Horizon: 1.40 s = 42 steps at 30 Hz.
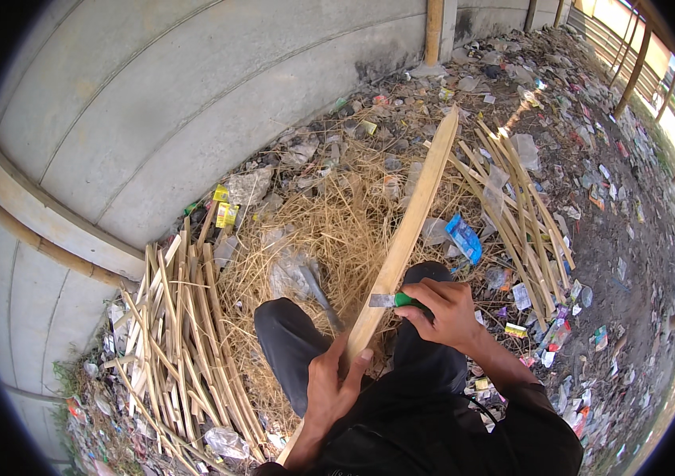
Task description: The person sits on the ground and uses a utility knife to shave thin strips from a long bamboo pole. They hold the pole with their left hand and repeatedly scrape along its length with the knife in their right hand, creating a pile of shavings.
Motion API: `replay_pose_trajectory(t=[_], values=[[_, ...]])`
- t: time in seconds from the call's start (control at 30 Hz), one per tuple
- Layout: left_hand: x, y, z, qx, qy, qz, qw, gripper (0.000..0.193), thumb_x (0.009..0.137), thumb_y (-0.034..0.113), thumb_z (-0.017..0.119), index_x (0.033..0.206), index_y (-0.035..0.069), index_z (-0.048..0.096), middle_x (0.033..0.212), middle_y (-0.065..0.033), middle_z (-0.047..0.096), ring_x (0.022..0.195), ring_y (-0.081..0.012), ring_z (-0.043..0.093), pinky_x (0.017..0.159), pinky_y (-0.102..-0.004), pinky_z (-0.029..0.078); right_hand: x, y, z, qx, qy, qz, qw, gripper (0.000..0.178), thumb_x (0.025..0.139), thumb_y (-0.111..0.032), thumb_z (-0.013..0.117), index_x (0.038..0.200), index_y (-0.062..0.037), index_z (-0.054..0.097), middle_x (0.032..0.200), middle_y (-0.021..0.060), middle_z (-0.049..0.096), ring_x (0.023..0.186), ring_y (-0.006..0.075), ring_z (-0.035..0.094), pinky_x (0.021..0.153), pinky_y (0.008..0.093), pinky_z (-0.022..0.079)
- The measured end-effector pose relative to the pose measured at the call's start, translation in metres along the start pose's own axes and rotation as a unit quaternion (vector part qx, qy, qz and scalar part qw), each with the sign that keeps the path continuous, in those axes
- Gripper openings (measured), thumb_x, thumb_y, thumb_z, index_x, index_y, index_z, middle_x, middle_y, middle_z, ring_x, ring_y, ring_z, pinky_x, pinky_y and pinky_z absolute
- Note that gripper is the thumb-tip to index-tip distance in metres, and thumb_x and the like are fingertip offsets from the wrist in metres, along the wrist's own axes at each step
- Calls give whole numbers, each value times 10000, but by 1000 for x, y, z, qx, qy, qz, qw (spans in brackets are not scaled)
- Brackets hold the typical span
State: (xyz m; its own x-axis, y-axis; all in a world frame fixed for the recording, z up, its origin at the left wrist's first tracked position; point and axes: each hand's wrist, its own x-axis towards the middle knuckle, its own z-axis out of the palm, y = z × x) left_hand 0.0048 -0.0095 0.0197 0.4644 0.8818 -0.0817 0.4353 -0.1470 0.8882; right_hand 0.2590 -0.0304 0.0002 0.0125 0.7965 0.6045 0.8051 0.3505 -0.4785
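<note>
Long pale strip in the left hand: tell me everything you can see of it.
The long pale strip looks like wood or bamboo: straight, yellowish-tan, its far end narrowing to a point. It slants away and to the right above the straw. The left hand grips it lower down, hiding part of it. The blade of a green-handled knife, held by the right hand, lies across it; whether it bites in cannot be told.

We count two grips (333, 390) (448, 313), one knife (385, 301) in the right, one plank (413, 226), two stick piles (186, 349) (532, 238), one blue packet (464, 239).
</note>
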Motion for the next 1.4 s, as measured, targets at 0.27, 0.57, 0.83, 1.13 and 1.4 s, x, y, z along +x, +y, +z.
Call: replay_pose_trajectory(t=[0.27, 0.57, 0.83, 1.13, 1.4], values=[[-28, -10, -6, -74, -61, -37, 995, 452, 1064, 261, 712, 1395, -43, 664, 777, -129, 683, 703, -160, 613, 665, -351, 467, 11, 68, -29, -23, 158, 133, 978, 228, 1012, -187, 782, 1147, -7, 741, 889, 153, 772, 667, 320, 738, 582, 362, 546], [-10, -14, -7, -100, -76, -84, 989, 440, 1083, 219, 668, 1430, -51, 646, 788, -113, 660, 724, -160, 584, 696, -342, 467, -10, 8, 4, 70, -15, 8, 997, 247, 955, -251, 839, 1067, -62, 729, 839, 66, 738, 618, 268, 702, 554, 366, 528], [-1, 2, -3, -90, -44, -51, 994, 399, 1094, 237, 639, 1353, -64, 672, 867, -45, 656, 814, -112, 534, 722, -312, 436, -9, -3, 11, 56, -37, -7, 998, 267, 925, -263, 860, 1061, -78, 725, 819, 41, 734, 615, 249, 705, 540, 357, 527], [-2, -6, -3, -49, -34, -53, 997, 437, 1088, 268, 668, 1413, -24, 667, 839, -169, 744, 762, -235, 716, 762, -375, 545, -6, 2, 15, 26, -29, -7, 999, 263, 922, -291, 863, 1056, -102, 738, 823, 24, 739, 621, 236, 711, 544, 355, 538], [-19, -17, -8, -29, -51, -65, 996, 418, 1083, 276, 677, 1366, -32, 686, 781, -161, 696, 706, -220, 666, 713, -367, 516, 10, 67, -6, -54, 119, 130, 983, 253, 992, -230, 801, 1121, -20, 745, 933, 133, 785, 670, 303, 738, 602, 375, 561]])
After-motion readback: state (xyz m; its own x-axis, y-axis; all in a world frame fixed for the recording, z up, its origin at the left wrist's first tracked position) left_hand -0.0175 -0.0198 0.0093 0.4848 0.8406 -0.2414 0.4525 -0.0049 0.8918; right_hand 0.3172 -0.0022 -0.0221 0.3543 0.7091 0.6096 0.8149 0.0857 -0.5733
